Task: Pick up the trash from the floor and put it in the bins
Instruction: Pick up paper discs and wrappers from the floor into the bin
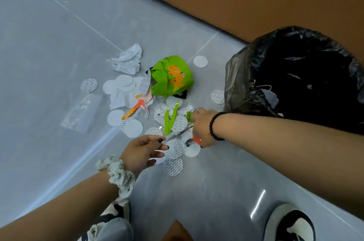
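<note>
While the trash (157, 106) lies heaped on the floor (49, 43) beside the black-lined bin (246, 83), both hands gather scraps. The left hand (142, 153) pinches a grey pen (174, 135); the right hand (201, 128) is curled over orange and green bits. Next, probably, each handful needs lifting into the bin.

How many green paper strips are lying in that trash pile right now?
3 visible. Two long green strips lie in a V at the pile's middle, and a shorter piece sits at the right hand. More may be hidden under the discs and paper.
</note>
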The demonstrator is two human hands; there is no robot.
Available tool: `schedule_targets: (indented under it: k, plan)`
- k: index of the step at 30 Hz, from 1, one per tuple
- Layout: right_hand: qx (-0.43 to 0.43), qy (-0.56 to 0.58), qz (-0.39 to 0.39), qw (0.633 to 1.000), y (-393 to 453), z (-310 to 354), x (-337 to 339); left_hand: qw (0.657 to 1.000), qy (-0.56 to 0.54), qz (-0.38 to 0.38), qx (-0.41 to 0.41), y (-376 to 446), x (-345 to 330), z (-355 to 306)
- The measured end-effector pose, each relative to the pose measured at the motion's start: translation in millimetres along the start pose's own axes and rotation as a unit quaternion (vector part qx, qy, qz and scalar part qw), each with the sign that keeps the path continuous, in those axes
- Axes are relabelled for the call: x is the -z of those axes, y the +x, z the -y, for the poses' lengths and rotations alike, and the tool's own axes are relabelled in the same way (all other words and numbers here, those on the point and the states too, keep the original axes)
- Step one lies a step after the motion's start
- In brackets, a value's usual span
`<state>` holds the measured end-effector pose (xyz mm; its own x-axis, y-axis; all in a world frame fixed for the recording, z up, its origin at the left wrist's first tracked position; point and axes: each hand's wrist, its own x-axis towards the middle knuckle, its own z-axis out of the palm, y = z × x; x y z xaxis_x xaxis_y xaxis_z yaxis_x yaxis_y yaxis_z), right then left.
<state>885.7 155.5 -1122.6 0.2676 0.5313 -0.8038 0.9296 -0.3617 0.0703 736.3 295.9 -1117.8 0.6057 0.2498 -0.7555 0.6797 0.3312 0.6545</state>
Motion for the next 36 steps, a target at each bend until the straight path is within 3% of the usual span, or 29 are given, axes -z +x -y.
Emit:
schedule_targets:
  k: [5, 10, 13, 17, 23, 26, 31, 34, 36]
  plan:
    - [-0.041, -0.026, 0.040, 0.998, 7.8, 12.7, -34.9, 0.999, -0.041, -0.027, 0.011, -0.2, 5.8, 4.3]
    - [-0.024, -0.041, -0.131, 0.990, -0.9, 15.0, -47.4, 0.999, -0.046, -0.024, 0.013, -1.2, 5.3, 6.2]
    - [-0.007, 0.075, -0.188, 0.979, -0.1, 13.0, -53.0, 0.998, -0.049, -0.021, 0.014, -2.0, 4.6, 7.3]
    - [-0.012, 0.278, -0.207, 0.938, -7.3, 16.0, -58.3, 0.999, -0.041, -0.019, 0.021, -0.7, 5.0, 10.1]
    - [-0.076, 0.340, -0.229, 0.909, -8.8, 31.7, -44.6, 0.999, -0.025, -0.027, 0.026, 6.0, 7.9, 13.0]
    - [-0.113, 0.350, -0.187, 0.911, 7.0, 37.7, -29.6, 0.999, -0.023, -0.035, 0.028, 10.0, 9.0, 13.7]
    - [-0.122, 0.280, -0.083, 0.949, 21.5, 40.8, -29.0, 0.999, 0.000, -0.029, 0.026, 15.0, 12.0, 19.3]
    - [-0.120, 0.253, -0.048, 0.959, 18.0, 41.7, -45.2, 0.996, 0.087, -0.023, -0.009, 22.3, 11.3, 29.4]
    - [-0.115, 0.222, -0.034, 0.968, 12.9, 42.9, -56.3, 0.972, 0.216, -0.029, -0.093, 34.2, 9.3, 40.2]
